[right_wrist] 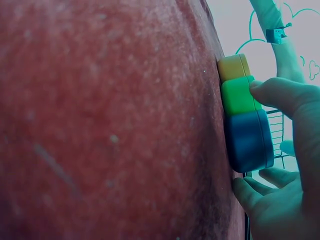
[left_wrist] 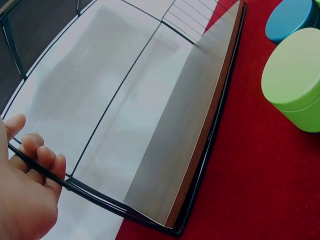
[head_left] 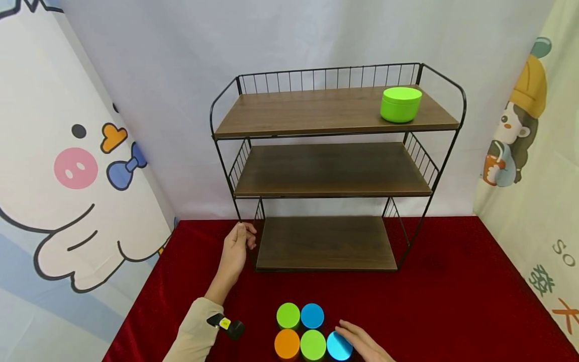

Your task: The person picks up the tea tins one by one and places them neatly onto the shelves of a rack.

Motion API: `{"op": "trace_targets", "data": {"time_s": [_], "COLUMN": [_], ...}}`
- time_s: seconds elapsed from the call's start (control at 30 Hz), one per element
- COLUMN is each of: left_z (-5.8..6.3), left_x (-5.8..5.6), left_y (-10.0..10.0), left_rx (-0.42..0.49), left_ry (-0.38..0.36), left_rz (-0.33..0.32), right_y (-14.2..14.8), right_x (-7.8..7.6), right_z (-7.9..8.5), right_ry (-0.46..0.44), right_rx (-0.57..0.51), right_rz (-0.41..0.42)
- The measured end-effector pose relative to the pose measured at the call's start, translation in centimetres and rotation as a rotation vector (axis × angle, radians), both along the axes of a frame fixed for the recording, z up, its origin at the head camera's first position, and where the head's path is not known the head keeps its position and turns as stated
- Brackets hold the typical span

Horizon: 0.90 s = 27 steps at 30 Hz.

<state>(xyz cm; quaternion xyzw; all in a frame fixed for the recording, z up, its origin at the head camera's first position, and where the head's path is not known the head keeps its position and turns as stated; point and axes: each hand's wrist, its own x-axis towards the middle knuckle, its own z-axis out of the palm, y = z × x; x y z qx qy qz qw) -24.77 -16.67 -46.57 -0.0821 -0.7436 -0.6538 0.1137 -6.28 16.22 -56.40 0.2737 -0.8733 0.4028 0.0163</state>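
A black wire rack with three brown boards [head_left: 327, 242] stands on the red cloth. My left hand [head_left: 237, 241] grips its left post; in the left wrist view my curled fingers [left_wrist: 46, 156] wrap the black rail [left_wrist: 95, 197]. Close in front of me is a group of round lidded boxes: two green [head_left: 288, 315] [head_left: 313, 345], one orange [head_left: 287, 344] and two blue. My right hand [head_left: 364, 344] is at the nearer blue box [head_left: 339, 346]. In the right wrist view, its thumb [right_wrist: 272, 92] lies by the green lid and its fingers extend past the blue box [right_wrist: 247, 142].
Another green lidded box [head_left: 400, 104] sits at the right of the top board. A pale curtain [head_left: 190, 100] hangs behind the rack, with printed cloths [head_left: 68, 236] at the sides. The red cloth [head_left: 461, 301] extends to the right of the boxes.
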Motion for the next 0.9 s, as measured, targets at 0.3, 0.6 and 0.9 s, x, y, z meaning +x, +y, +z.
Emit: {"op": "trace_targets", "data": {"time_s": [0.3,0.6,0.9], "left_z": [0.1,0.3,0.1], "left_x": [0.1,0.2,0.2], "left_y": [-0.1,-0.1,-0.2], "left_rx": [-0.011,-0.013,-0.024], "left_ry": [-0.001,-0.010,-0.006], "left_rz": [-0.003,-0.002,-0.003], "right_y": [-0.6,-0.6,-0.4], "right_x": [-0.1,-0.2,-0.6], "right_z": [-0.2,-0.3,-1.1], "right_ry": [0.006,-0.045,0.007], "right_rx": [0.009,0.035,0.086], "right_rz": [0.014,0.017,0.042]}}
